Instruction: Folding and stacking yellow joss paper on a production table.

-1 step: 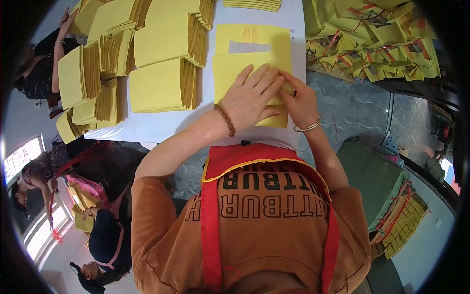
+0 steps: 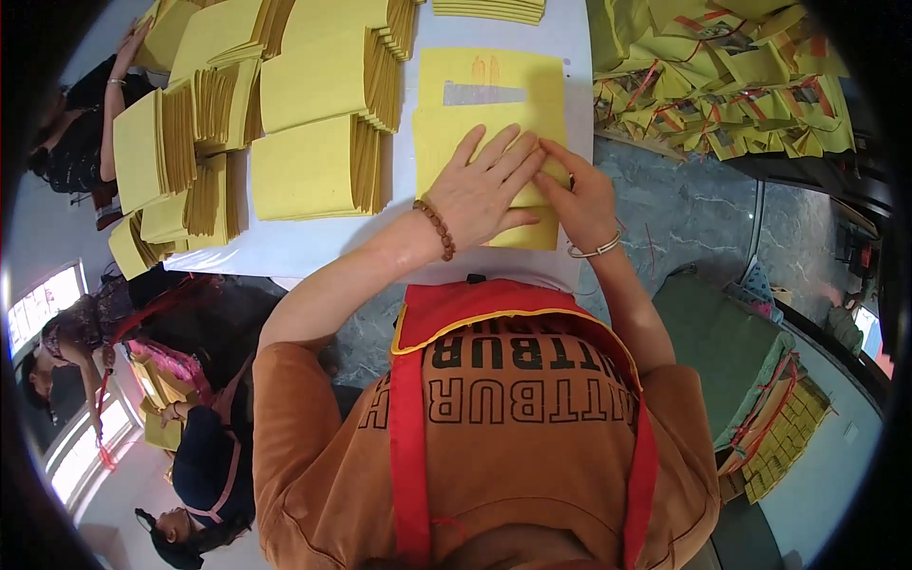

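A stack or sheet of yellow paper lies on the white-covered table in front of me, with a fold across it and orange and purple marks printed on its far part. My left hand, with a brown bead bracelet at the wrist, rests flat on the paper, fingers spread. At the paper's right edge my right hand, wearing a light bangle, has its thumb and fingers closed on the edge. The fingertips of both hands come close together there. What lies under my left palm is hidden.
Folded yellow paper bundles stand in rows on the white table to my left. More yellow paper with red strips is heaped at the far right. Co-workers, one in dark clothing, are at the left. A green-covered pile stands at the right.
My hands hold nearly the same place on the yellow paper; the fingers have shifted only very slightly.
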### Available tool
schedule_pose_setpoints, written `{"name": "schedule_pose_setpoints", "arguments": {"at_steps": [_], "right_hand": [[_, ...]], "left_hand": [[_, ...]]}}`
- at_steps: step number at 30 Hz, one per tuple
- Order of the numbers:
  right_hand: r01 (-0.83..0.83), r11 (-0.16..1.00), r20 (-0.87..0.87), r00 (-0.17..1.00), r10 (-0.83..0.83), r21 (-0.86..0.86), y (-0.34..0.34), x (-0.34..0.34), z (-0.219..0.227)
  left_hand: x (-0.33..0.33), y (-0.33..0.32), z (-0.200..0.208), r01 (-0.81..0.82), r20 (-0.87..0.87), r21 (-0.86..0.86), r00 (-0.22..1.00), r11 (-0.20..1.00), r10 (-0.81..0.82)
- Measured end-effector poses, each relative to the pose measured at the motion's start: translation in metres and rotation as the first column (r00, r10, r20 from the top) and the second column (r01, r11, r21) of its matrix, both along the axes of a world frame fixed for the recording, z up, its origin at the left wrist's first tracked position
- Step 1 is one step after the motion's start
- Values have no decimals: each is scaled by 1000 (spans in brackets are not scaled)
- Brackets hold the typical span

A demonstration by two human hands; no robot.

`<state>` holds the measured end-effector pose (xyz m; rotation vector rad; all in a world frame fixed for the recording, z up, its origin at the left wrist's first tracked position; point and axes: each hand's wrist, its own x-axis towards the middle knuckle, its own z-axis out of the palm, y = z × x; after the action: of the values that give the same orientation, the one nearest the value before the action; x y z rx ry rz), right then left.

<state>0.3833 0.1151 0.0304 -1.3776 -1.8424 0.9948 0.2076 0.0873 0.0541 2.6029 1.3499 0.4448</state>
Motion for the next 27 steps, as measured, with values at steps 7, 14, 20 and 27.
{"name": "schedule_pose_setpoints", "arguments": {"at_steps": [7,14,20,27], "right_hand": [[-70,997,117,991,65,39,-2,6,22],[-539,790,467,801,375,291,-3,-42,48],[-404,884,-80,898,432,237,10,-48,25],[-262,936,43,965,259,236,12,-45,9]], "left_hand": [[-6,-2,-12,21,-59,-52,998,998,-24],[-13,-1,-18,74,138,-195,989,978,-48],[-33,9,-22,243,667,-384,740,891,86],[-25,12,-14,131,415,-310,910,942,10]]}}
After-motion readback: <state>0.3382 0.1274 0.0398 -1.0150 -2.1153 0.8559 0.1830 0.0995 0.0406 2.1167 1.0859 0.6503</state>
